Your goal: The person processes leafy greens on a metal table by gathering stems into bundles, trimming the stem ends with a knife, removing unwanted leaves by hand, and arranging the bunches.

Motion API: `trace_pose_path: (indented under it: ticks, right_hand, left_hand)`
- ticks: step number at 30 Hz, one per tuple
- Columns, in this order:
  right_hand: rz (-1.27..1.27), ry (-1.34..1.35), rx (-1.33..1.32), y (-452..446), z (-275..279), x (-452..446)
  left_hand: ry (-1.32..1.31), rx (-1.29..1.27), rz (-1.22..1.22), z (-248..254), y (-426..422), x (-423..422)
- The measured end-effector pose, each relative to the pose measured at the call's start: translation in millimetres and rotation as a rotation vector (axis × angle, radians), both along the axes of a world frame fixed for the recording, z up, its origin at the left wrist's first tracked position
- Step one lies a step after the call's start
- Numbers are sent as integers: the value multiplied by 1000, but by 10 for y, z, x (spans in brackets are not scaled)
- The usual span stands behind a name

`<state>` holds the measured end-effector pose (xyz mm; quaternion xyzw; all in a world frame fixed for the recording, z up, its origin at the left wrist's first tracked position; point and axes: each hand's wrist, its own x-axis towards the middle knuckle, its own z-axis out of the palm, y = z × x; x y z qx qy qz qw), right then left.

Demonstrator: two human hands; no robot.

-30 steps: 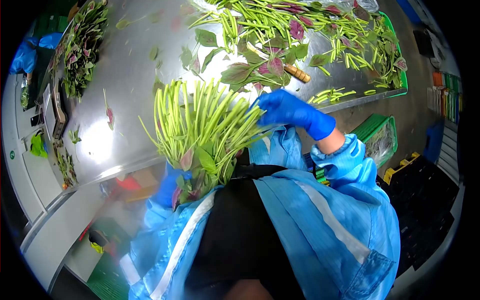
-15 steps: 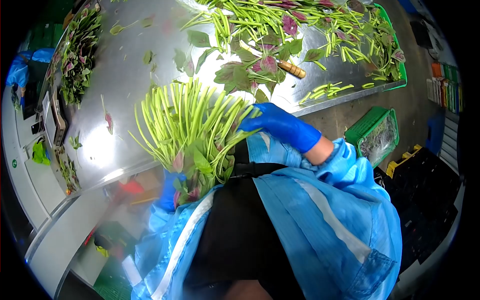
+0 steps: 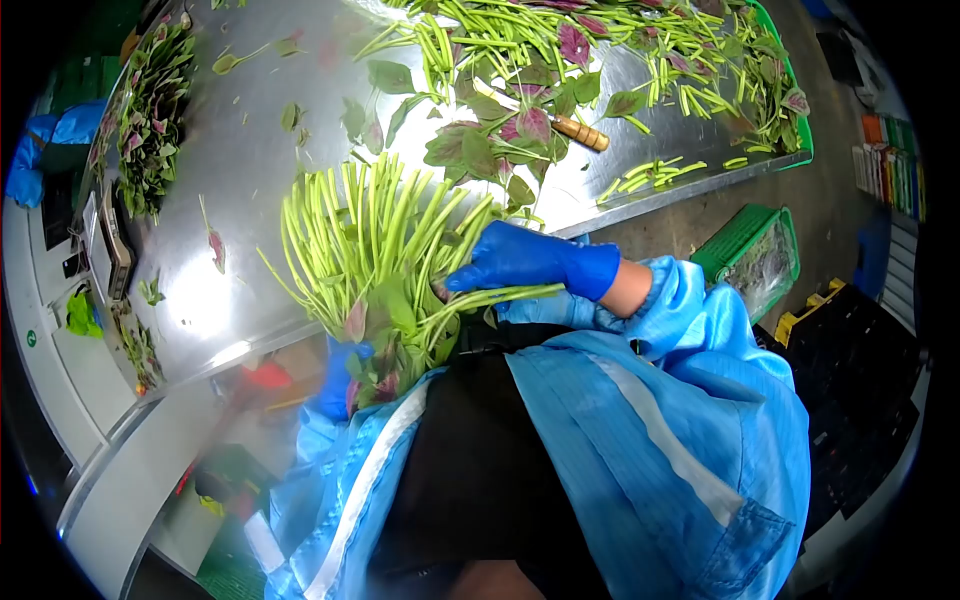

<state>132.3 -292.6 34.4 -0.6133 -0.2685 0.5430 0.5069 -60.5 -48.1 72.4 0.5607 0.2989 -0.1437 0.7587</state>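
A thick bunch of red amaranth [image 3: 375,225], cut stems up and leaves down, stands in front of my body. My gloved left hand [image 3: 343,378] is wrapped round its leafy lower end, its fingers partly hidden by leaves. From the right, my gloved right hand [image 3: 530,258] reaches into the bunch. Its fingers are drawn together at the inner stems and a dark leaf. A few stems stick out sideways below that hand. Beyond it, a knife with a wooden handle [image 3: 580,132] lies among loose amaranth leaves [image 3: 490,145], its blade partly covered.
The metal table [image 3: 270,130] carries cut stems [image 3: 510,50] at the far side and an amaranth pile [image 3: 155,120] at left. A device like a scale [image 3: 115,245] sits by the left edge. A green crate [image 3: 745,250] and black crates [image 3: 850,390] stand right. Another person's blue sleeve [image 3: 75,125] shows far left.
My right hand has moved left and down, deeper into the bunch. Some stems on the right side now point sideways. My left hand keeps its hold in nearly the same place.
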Motion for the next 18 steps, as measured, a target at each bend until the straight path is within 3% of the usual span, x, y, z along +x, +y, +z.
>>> trace_pose_path:
  ticks: [2,4,7,8,10,13,18]
  right_hand:
    - [1,-260,60,-94,36,14]
    - [-88,-336,278,-201,-139,-118]
    - [-113,-518,381,-253,-201,-132]
    - [-128,-431,379,-257,-174,-117]
    - [-174,0,216,-247,-39,-42]
    - [-196,161,159,-237,-27,34]
    - [-216,211,205,-250,17,108]
  left_hand:
    - [11,-36,-1,19,5,-6]
    - [70,-148,95,62,-2,-3]
    - [164,-280,156,57,53,12]
    - [156,-264,142,39,58,10]
    - [110,-171,75,12,51,-10]
    - [56,-54,-11,-43,51,-26]
    - [19,57,-114,-119,96,-43]
